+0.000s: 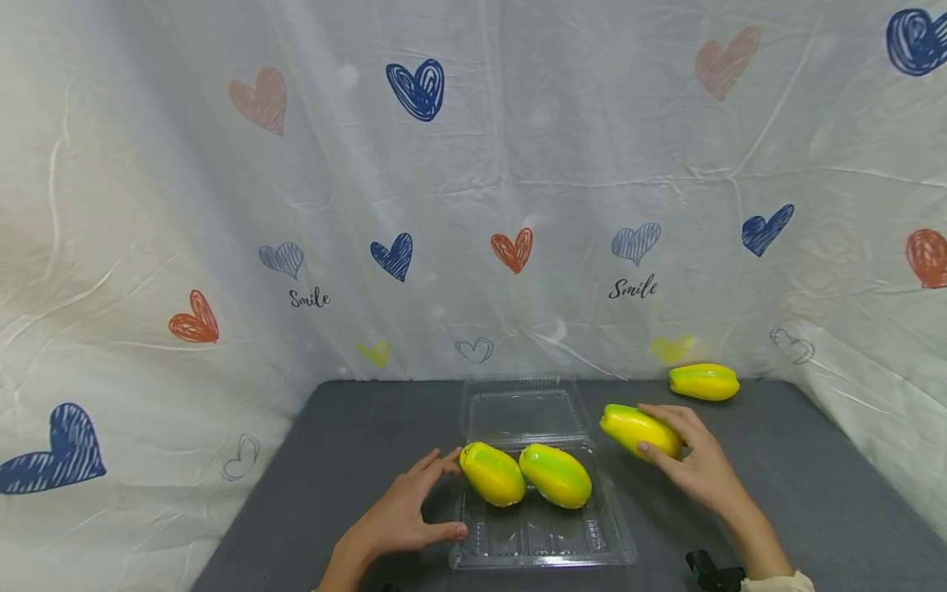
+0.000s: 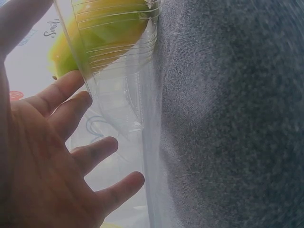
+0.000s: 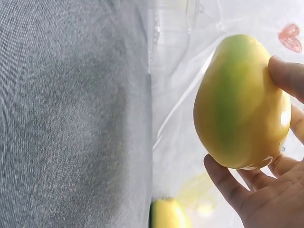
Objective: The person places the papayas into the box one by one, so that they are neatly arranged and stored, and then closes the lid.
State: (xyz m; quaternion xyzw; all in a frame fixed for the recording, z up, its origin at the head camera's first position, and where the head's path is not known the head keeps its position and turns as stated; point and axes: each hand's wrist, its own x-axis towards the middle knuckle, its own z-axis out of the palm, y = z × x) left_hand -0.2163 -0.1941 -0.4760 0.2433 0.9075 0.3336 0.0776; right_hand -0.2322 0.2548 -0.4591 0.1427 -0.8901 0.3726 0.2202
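A clear plastic clamshell box (image 1: 543,563) lies on the table with its lid (image 1: 525,411) folded back. Two yellow-green papayas (image 1: 491,474) sit side by side in its tray. My left hand (image 1: 403,510) is spread at the tray's left side, fingertips right at the wall, thumb near the front left rim. In the left wrist view, a papaya (image 2: 111,38) shows through the ribbed wall. To the right of the box, my right hand (image 1: 695,464) holds another papaya (image 1: 636,429), thumb on one side and fingers on the other. The right wrist view shows it raised above the table.
One more papaya (image 1: 704,382) lies at the back right of the dark grey table (image 1: 355,436). Behind the table hangs a white curtain (image 1: 451,181) printed with hearts. A dark object (image 1: 710,571) shows by the right wrist.
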